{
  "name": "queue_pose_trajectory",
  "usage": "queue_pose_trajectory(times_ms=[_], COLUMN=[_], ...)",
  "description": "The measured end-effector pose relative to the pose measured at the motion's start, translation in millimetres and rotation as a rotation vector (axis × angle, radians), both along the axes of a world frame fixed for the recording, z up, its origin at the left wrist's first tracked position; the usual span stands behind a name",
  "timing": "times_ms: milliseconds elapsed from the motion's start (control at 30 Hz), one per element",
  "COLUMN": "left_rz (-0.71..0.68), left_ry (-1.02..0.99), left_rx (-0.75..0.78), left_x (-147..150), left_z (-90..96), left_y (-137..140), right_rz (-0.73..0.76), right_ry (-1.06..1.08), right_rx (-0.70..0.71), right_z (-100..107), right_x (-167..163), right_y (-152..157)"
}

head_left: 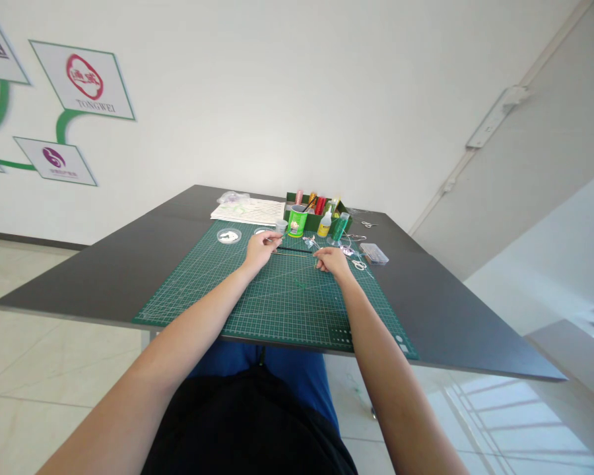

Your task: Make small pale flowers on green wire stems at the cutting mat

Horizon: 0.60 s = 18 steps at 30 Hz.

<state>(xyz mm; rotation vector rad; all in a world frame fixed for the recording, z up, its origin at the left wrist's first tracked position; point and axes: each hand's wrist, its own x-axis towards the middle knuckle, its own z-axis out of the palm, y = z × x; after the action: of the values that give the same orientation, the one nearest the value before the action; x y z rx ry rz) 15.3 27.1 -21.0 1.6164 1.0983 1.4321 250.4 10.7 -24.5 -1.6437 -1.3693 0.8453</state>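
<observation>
Above the green cutting mat [277,297], my left hand [261,250] is closed in a pinch. Something thin and greenish shows at its fingertips, too small to name. Opposite it, my right hand [332,260] pinches with curled fingers; what it holds, if anything, is too small to make out. A thin black rod [296,250] lies on the mat between the two hands. Just in front of the rod is a thin tan stick [293,254]. A bit of green thread [300,284] rests nearer to me on the mat.
Behind my hands stand a green can [297,221], a yellow-labelled bottle [325,224], a green spool [340,227] and a dark green box [291,197] of coloured spools. White scissors [359,264] and a clear case [375,254] lie right; a round dish [229,235] sits left.
</observation>
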Motion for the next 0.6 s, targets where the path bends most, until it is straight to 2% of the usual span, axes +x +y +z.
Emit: queue_pose_trajectory(times_ms=[133, 300, 600], left_rz=[0.002, 0.013, 0.020], left_ry=[-0.012, -0.003, 0.002], left_rx=[0.003, 0.016, 0.002], left_x=[-0.3, -0.4, 0.3], left_z=[-0.7, 1.1, 5.7], left_y=[0.3, -1.2, -4.3], right_rz=[-0.071, -0.151, -0.190], right_ry=[-0.121, -0.389, -0.468], right_rx=[0.005, 0.043, 0.024], right_z=[-1.2, -3.4, -3.7], right_x=[6.6, 15.2, 24.7], right_y=[2.6, 4.8, 8.2])
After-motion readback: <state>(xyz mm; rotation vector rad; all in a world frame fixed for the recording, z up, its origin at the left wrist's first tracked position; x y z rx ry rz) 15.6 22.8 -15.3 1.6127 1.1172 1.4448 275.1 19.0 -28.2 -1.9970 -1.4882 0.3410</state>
